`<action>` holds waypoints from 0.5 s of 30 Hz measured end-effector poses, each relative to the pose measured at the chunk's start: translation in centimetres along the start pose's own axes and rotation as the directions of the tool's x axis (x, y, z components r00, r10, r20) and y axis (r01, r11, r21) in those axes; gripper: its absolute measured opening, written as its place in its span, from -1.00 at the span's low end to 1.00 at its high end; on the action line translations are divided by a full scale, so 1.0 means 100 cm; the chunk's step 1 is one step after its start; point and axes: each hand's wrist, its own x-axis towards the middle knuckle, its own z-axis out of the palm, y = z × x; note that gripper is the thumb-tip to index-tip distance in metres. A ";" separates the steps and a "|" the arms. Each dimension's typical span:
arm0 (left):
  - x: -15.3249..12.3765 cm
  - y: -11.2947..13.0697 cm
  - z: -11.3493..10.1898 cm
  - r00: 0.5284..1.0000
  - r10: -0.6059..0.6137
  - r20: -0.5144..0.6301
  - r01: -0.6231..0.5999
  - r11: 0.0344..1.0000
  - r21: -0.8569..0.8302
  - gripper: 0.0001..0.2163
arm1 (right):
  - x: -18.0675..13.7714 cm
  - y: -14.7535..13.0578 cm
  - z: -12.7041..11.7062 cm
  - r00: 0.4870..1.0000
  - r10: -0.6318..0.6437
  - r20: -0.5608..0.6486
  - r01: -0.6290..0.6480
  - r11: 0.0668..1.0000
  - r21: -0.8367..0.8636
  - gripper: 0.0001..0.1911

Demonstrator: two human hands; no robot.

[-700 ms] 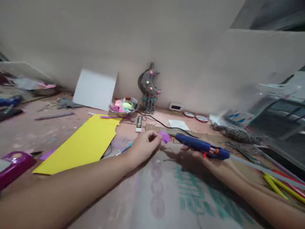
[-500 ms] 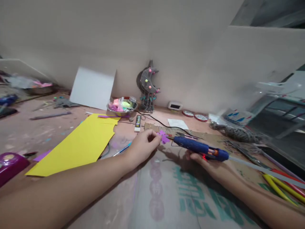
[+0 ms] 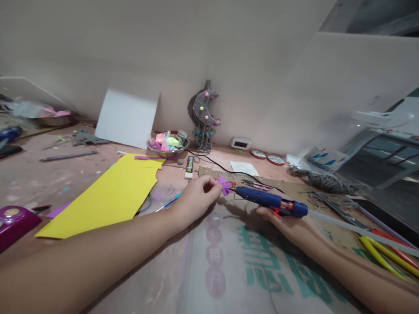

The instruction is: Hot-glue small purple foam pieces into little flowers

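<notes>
My left hand pinches a small purple paper flower between thumb and fingertips, just above the work surface. My right hand grips a blue hot glue gun from below, with a red light glowing near the handle. The gun's nozzle points left and almost touches the flower. A black cord runs away from the gun toward the wall.
A yellow sheet lies to the left, a metal bowl of coloured bits and a moon ornament stand by the wall. Cardboard, twine, yellow and red pencils sit right. A purple object rests far left.
The glue gun has slid left, bringing its nozzle closer to the purple flower. My left hand has barely shifted; the view has steadied.
</notes>
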 end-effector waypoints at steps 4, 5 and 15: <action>-0.001 0.001 0.000 1.000 0.006 -0.001 -0.006 1.000 -0.008 -0.81 | 0.001 -0.002 0.001 1.000 0.010 -0.005 -0.010 0.999 0.046 -0.77; -0.001 0.002 0.000 1.000 0.003 -0.002 -0.003 1.000 -0.010 -0.81 | 0.001 -0.002 0.001 1.000 0.004 0.001 -0.004 0.999 0.045 -0.77; 0.000 0.002 0.000 1.000 0.011 0.000 -0.011 1.000 -0.007 -0.81 | 0.001 0.001 0.001 0.999 -0.027 0.017 0.027 1.000 -0.005 -0.80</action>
